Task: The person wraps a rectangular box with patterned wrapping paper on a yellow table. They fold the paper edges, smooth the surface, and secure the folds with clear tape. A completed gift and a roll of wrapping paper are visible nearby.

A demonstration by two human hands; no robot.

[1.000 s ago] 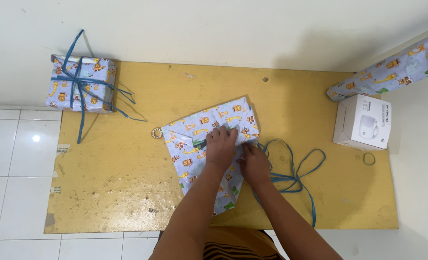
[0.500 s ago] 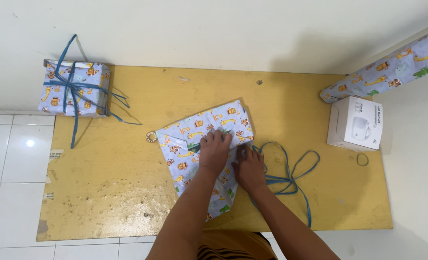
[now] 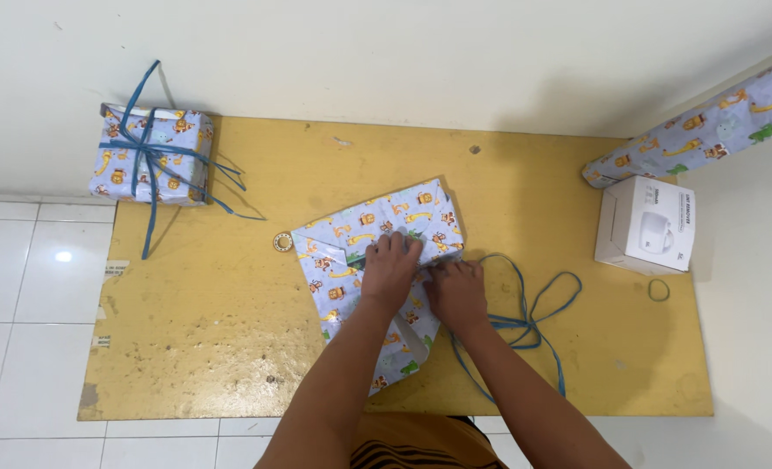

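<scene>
Both hands' fingers press flat on the half-wrapped box [image 3: 377, 252], blue ribbon [image 3: 525, 317] just beside.

I sat at a low yellow board [image 3: 230, 330] laid flat on the floor, its surface scuffed and pitted with small dark marks near the front edge. A plain off-white wall [image 3: 386, 52] ran along its far side and turned a corner at my right, where a pale surface [image 3: 751, 347] ran along that edge. To my left lay white floor tiles [image 3: 21, 347] with grey grout lines, glossy enough that a lamp made one bright spot [image 3: 63, 257] on them. Bits of tape [image 3: 115, 267] clung to the board's left edge. The light was soft and even.
</scene>
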